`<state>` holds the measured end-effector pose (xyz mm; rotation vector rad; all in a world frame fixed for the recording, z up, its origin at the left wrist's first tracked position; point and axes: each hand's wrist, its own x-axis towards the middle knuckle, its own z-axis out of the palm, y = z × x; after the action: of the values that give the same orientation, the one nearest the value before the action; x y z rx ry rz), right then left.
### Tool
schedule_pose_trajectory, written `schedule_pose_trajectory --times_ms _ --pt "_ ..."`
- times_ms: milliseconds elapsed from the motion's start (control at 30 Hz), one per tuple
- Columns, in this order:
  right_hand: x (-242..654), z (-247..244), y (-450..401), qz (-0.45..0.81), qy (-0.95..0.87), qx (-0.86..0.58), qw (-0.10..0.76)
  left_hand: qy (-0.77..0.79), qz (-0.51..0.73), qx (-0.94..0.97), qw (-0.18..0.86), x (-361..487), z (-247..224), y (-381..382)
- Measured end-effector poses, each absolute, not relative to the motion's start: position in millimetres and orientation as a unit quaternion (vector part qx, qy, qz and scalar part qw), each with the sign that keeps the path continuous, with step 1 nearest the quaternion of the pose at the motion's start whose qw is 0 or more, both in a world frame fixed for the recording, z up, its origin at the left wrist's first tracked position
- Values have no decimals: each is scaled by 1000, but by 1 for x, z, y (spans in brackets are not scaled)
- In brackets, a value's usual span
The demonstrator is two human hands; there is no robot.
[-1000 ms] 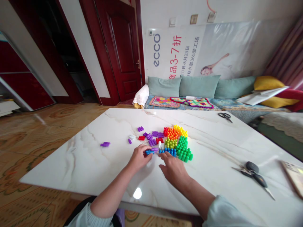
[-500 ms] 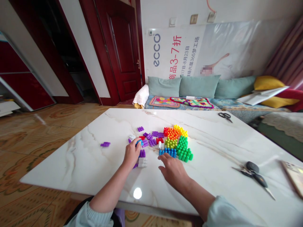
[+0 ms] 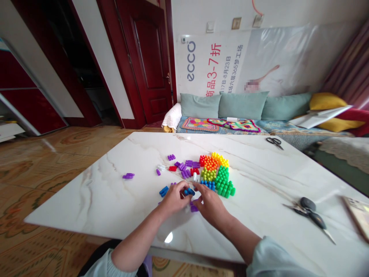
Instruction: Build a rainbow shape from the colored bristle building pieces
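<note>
My left hand (image 3: 175, 198) is closed on a blue piece (image 3: 188, 191) near the middle of the table. Close beside it, my right hand (image 3: 210, 201) has its fingers bent at the blue piece and above a purple piece (image 3: 194, 206); whether it grips either is unclear. Beyond it stand blue pieces (image 3: 208, 185) in rows, with green (image 3: 222, 176), olive (image 3: 208, 174), orange-red (image 3: 208, 162) and yellow (image 3: 220, 159) groups touching one another. Another blue piece (image 3: 163, 191) lies left of my left hand. Purple pieces (image 3: 188, 163), red pieces (image 3: 172, 168) and white pieces (image 3: 161, 167) are scattered farther back.
On the white marble table (image 3: 95, 192) a lone purple piece (image 3: 128, 176) lies far left. Black scissors (image 3: 275, 142) rest at the back right, another black-handled cutting tool (image 3: 309, 213) nearer, and a phone-like object (image 3: 357, 215) at the right edge. A sofa (image 3: 198, 125) stands behind.
My left hand has moved right and toward me with a blue piece, close to my right hand. A blue piece now lies at the left, and the purple and white pieces nearby have shifted.
</note>
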<state>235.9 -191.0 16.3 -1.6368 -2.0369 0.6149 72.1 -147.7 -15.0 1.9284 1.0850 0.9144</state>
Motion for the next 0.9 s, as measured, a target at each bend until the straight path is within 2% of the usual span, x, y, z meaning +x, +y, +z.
schedule_pose_trajectory --times_ms 167,300,400,467,633,767,900 --pt "237 11 -189 209 -738 -609 203 426 376 706 423 74 -22 -146" --pt "239 17 -194 192 -720 -657 120 443 385 666 461 72 -16 -145" --pt "238 18 -199 205 -740 -637 68 447 413 632 480 71 -11 -145" --pt "235 14 -200 227 -762 -601 85 435 436 616 491 70 -8 -146" --pt "226 3 -199 302 -745 -552 223 416 454 618 489 68 -6 -149" --pt "222 1 -197 290 -697 -616 225 407 412 648 495 66 -6 -150" --pt "229 5 -195 252 -686 -648 213 397 317 698 505 62 -11 -149"
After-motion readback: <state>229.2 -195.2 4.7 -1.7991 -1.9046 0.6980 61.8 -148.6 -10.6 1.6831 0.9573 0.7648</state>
